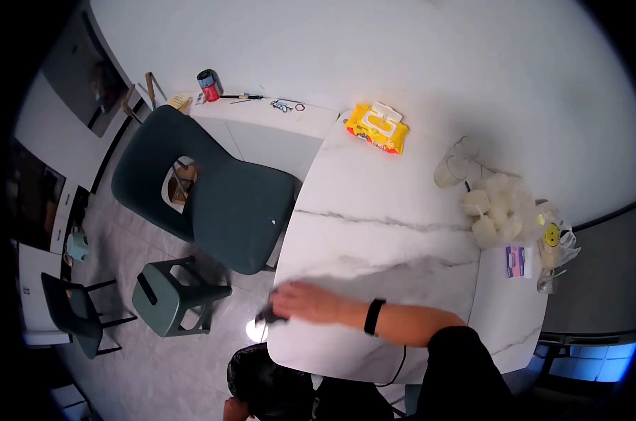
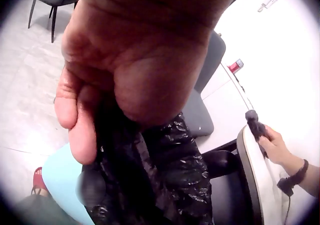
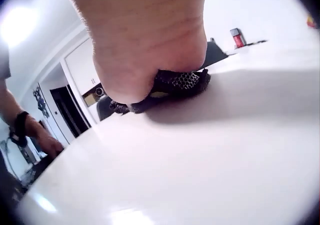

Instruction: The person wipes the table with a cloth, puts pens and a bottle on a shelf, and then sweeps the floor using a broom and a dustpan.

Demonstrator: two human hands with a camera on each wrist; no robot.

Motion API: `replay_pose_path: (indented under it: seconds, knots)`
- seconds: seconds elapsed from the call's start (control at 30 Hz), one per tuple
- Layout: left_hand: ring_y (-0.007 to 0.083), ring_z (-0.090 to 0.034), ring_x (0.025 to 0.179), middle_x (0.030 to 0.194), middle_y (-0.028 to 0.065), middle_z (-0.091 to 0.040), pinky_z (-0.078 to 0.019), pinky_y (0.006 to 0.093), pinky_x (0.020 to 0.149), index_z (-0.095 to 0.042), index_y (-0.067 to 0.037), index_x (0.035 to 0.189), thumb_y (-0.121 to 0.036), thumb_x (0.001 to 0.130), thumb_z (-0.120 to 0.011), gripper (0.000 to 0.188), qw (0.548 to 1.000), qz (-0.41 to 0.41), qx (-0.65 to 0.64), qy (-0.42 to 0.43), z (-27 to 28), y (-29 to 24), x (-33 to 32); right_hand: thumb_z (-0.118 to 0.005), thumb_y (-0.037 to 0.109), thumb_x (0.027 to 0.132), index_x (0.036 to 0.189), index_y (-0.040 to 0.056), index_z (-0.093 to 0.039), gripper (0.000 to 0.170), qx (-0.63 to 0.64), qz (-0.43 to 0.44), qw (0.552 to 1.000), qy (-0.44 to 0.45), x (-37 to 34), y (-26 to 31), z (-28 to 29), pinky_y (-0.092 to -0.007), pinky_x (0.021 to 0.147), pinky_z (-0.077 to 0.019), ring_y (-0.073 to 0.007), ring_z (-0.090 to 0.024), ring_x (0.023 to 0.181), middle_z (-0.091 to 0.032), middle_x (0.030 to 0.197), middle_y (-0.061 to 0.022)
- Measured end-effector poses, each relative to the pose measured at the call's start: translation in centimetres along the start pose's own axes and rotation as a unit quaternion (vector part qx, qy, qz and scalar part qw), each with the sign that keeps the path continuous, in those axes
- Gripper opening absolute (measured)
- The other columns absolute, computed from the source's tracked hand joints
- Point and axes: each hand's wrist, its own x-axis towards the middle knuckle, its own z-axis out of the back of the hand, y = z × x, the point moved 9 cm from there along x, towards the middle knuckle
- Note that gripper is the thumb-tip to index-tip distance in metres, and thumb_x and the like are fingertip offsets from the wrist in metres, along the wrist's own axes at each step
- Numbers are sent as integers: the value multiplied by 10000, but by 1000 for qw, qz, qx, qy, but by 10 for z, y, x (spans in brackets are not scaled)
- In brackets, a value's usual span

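Two hands are at work, one on each side of the rounded table (image 1: pixel 374 259) corner. One right hand (image 1: pixel 307 303) grasps one dark, mesh-textured item (image 1: pixel 270 316), its fingers and thumb closed round it at the table's left edge in the head view; whether the item touches the tabletop is hard to tell. One left hand (image 1: pixel 237 409) is lower down, its fingers curled on the gathered plastic of one black bag (image 1: pixel 269 379). The bag lies below the tabletop, just beside the edge, and one pale blue surface (image 2: pixel 62 180) shows next to it in the left wrist view. One black band (image 1: pixel 375 316) circles the right wrist.

On the table are one yellow pack of wipes (image 1: pixel 377 128), two clear glasses (image 1: pixel 451 170) close together near the wall, and a cluster of pale, translucent bundles (image 1: pixel 497 210), too jumbled to count. Beside that cluster stand one purple box (image 1: pixel 516 262) and one clear bag with a yellow smiley (image 1: pixel 553 235).

Two chairs show in the head view: one large green chair (image 1: pixel 240 203) near the table and one smaller chair (image 1: pixel 72 305) farther off. One green stool (image 1: pixel 165 298) stands between them, and one red-and-blue can (image 1: pixel 208 85) is on the low white cabinet (image 1: pixel 276 144).
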Motion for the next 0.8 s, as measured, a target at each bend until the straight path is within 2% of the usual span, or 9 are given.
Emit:
replay_pose_path:
  seconds: [0.13,0.2,0.27,0.37,0.5,0.57,0.63,0.73,0.8]
  knots:
    - [359,-555,722,728,159,-556,-429,497,593,-600,-104,722,-294,731,-639,195,999,21,-27,11,3,-13,-10,-526,118,852,942,82,-568,106,-82,-283,955,-20,21,-205,74,-431,848,-447,-304,-546,1007,-574,1002,-107]
    - [354,-555,717,725,162,-558,-431,496,595,-598,-101,712,-274,757,-608,179,1000,19,0,-5,10,-23,-15,-556,165,843,1002,89,-576,177,-222,-309,917,-122,7,-286,115,-451,873,-458,-320,-538,1037,-569,1067,-95]
    - [360,-564,734,749,185,-581,-440,511,622,-598,-86,714,-266,780,-580,193,999,12,24,-32,8,-18,-16,-542,196,873,1150,35,-553,320,-234,-457,851,-107,-1,-328,144,-418,977,-413,-343,-507,1124,-557,1202,-143]
    - [385,-572,764,790,213,-604,-444,522,654,-599,-68,722,-265,787,-570,210,996,75,-18,45,16,-23,-14,-563,181,853,1090,96,-580,252,-363,-427,803,-203,4,-326,147,-461,888,-455,-340,-517,1075,-565,1168,-79]
    - [398,-570,761,796,217,-606,-447,514,648,-603,-63,720,-256,784,-572,206,991,100,-81,19,41,-44,-8,-547,107,820,1080,42,-569,268,-191,-343,919,-20,22,-248,83,-448,918,-425,-333,-523,1046,-558,1163,-145]
    - [395,-569,748,793,214,-607,-448,511,637,-605,-64,718,-250,782,-572,199,994,85,-72,8,45,-50,-4,-535,85,805,969,62,-555,167,-71,-258,959,-93,21,-138,49,-436,894,-437,-298,-541,1026,-568,1014,-128]
    - [392,-570,731,793,213,-610,-448,510,624,-608,-65,722,-245,780,-573,193,1000,4,-2,1,17,-24,2,-525,146,845,935,92,-540,107,69,-204,976,13,14,-36,-7,-412,911,-450,-283,-551,1044,-563,1008,-105]
    - [391,-580,724,787,212,-616,-452,512,614,-605,-69,717,-229,775,-575,173,998,-39,28,-46,22,-15,4,-560,139,831,986,113,-537,159,33,31,999,-21,-2,86,-6,-406,897,-448,-257,-509,1072,-520,1095,-56]
    - [389,-586,731,800,209,-621,-453,510,610,-606,-72,705,-223,765,-590,163,1000,2,11,9,18,-5,8,-565,145,834,985,112,-533,157,-39,61,997,-32,-8,71,1,-412,900,-439,-272,-519,1042,-527,1073,-62]
